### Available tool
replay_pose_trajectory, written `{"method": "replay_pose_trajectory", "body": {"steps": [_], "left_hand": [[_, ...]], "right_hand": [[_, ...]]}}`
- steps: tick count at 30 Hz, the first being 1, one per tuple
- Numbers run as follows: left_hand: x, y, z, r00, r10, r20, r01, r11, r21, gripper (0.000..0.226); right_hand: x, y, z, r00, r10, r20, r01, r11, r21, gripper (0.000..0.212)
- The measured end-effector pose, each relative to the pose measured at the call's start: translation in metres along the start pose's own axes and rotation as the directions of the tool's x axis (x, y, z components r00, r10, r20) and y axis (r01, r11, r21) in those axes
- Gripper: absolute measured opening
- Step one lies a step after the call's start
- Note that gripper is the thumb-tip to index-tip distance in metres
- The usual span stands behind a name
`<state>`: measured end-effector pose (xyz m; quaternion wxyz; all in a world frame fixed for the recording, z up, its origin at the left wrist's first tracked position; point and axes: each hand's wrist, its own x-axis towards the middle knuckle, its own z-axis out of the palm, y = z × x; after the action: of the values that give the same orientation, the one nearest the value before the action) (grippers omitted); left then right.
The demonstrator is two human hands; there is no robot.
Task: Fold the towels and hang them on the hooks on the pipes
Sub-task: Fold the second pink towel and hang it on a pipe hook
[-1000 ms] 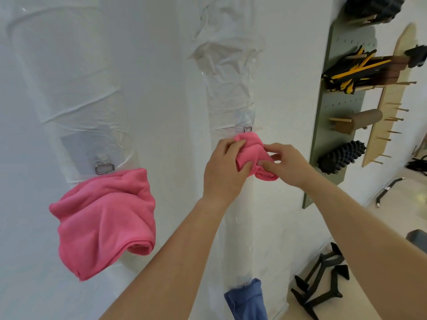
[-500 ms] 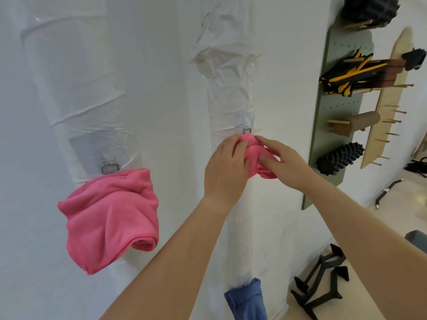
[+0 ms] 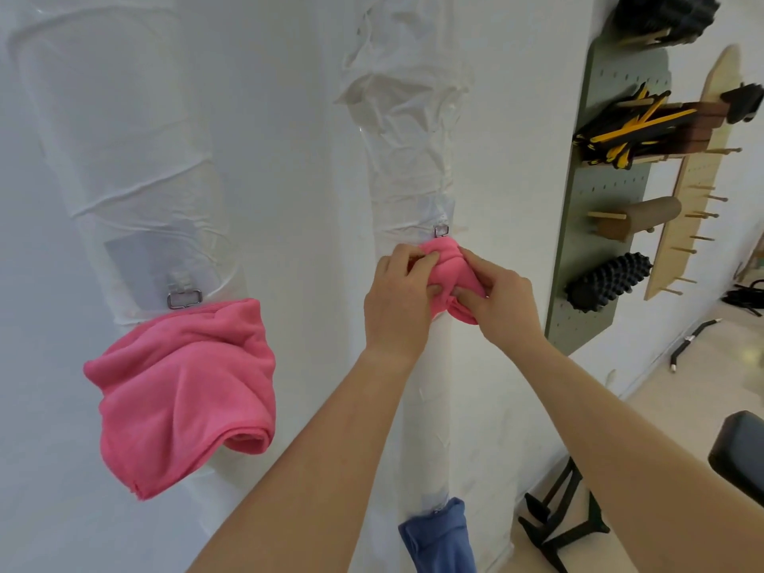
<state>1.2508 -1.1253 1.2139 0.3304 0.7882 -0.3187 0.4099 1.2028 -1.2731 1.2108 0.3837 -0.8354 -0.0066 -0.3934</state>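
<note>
Head view: left hand [image 3: 399,297] and right hand [image 3: 498,297] both pinch a bunched pink towel [image 3: 448,268] between thumb and fingertips, pressed against the middle wrapped pipe [image 3: 417,407]. The towel's top edge sits just below the small metal hook [image 3: 441,231] taped to that pipe; whether fabric has caught the hook cannot be told, since the hands cover most of the cloth.

Step in hand, by my reading: hanging this folded towel on the middle hook. The next move calls for lifting a fold or loop of cloth up and over the hook, then easing both grips off to check that it holds.

Pose: both forearms reach up and forward from the bottom of frame, wrists close together, backs of hands toward camera, fingers curled tight on the cloth.

Outward: a larger pink towel [image 3: 182,390] hangs already below the left hook [image 3: 184,299] on the left wrapped pipe [image 3: 124,159]. A blue towel [image 3: 438,539] shows low on the middle pipe. A green pegboard [image 3: 599,225] with foam rollers hangs at right.
</note>
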Motion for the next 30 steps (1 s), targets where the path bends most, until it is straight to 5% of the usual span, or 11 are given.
{"method": "replay_pose_trajectory", "body": {"steps": [4,12,17,22,30], "left_hand": [[0.003,-0.001,0.004,0.998,0.011,-0.063,-0.015,0.997,-0.076,0.030],[0.008,0.001,0.009,0.996,-0.061,-0.066,0.053,0.991,-0.122,0.047],[0.004,0.009,-0.004,0.992,-0.102,0.071,0.106,0.993,-0.052,0.033],[-0.001,0.017,-0.021,0.990,-0.082,0.113,0.081,0.997,0.015,0.036],[0.010,0.020,-0.033,0.979,-0.090,0.185,0.068,0.990,0.122,0.034]], "right_hand": [[0.001,0.000,0.005,0.998,0.009,-0.066,-0.009,1.000,0.002,0.058],[0.007,0.003,0.007,0.998,0.010,-0.067,-0.010,1.000,0.007,0.049],[0.004,-0.002,-0.007,0.998,-0.016,0.066,0.020,0.997,-0.070,0.053],[0.005,-0.014,-0.027,0.966,0.109,0.234,-0.144,0.980,0.140,0.048],[0.012,-0.027,-0.045,0.942,0.191,0.275,-0.251,0.946,0.204,0.049]]}}
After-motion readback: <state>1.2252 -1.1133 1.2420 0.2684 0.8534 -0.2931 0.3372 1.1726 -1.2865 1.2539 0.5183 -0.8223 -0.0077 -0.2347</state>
